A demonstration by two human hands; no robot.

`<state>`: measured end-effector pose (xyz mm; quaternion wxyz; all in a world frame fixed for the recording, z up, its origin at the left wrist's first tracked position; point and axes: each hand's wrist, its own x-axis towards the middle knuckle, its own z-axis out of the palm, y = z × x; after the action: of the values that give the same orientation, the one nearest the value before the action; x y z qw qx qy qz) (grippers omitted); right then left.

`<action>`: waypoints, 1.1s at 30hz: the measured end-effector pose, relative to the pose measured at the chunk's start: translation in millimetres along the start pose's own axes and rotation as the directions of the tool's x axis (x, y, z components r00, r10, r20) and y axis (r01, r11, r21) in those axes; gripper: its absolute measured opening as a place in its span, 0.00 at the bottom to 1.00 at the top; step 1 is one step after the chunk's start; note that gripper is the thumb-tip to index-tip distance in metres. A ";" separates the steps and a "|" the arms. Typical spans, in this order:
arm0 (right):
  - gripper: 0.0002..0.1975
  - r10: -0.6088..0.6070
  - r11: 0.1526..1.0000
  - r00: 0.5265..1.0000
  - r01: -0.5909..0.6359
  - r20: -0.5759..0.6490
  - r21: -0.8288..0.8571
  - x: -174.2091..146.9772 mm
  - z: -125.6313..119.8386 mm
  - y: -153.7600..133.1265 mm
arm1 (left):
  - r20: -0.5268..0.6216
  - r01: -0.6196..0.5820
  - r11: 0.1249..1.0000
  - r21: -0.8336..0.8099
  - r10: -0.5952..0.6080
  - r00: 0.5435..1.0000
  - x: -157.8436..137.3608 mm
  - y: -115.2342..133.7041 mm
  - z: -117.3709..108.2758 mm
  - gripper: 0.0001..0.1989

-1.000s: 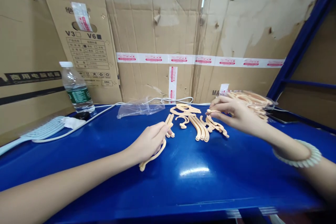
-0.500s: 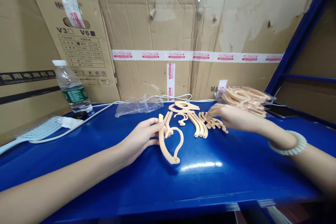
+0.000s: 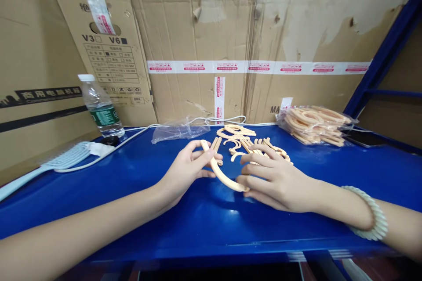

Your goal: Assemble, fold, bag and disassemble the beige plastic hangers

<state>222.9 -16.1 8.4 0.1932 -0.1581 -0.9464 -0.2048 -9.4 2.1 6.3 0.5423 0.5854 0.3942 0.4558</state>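
Note:
My left hand (image 3: 189, 164) is closed around the upper end of a beige, curved plastic hanger arm (image 3: 224, 178), held tilted above the table. At the arm's lower end, my right hand (image 3: 275, 178) has its fingers bent around the joint, which they mostly hide. A curved hook (image 3: 236, 156) shows above those fingertips; in the earlier picture it is joined to this arm. Behind the hands lie more hanger parts: two straight-looking arms (image 3: 216, 144), loose hooks (image 3: 232, 142) and a hanger piece (image 3: 235, 131) at the back.
Right of the parts, a clear bag of hanger pieces (image 3: 316, 123) lies beside a dark phone (image 3: 364, 138). A crumpled plastic bag (image 3: 181, 131), a white cable (image 3: 135, 136), a water bottle (image 3: 102, 112) and a pale blue hairbrush (image 3: 67, 156) stand or lie leftward. Cardboard (image 3: 198, 96) walls the back.
My right hand has moved from the loose hooks, left and nearer, to the lower end of the held hanger arm. The arm's lower end has swung to the right.

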 end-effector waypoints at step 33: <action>0.07 0.251 0.852 0.965 -0.258 0.077 0.456 9.3 4.4 -19.8 | 0.784 -0.812 -0.094 0.576 0.346 0.516 -14.0 -6.4 -3.9 0.14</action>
<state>206.0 -29.3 2.2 0.2439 -0.2328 -0.9399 0.0549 -16.7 -9.5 -1.6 -0.1216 0.9627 0.1499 0.1896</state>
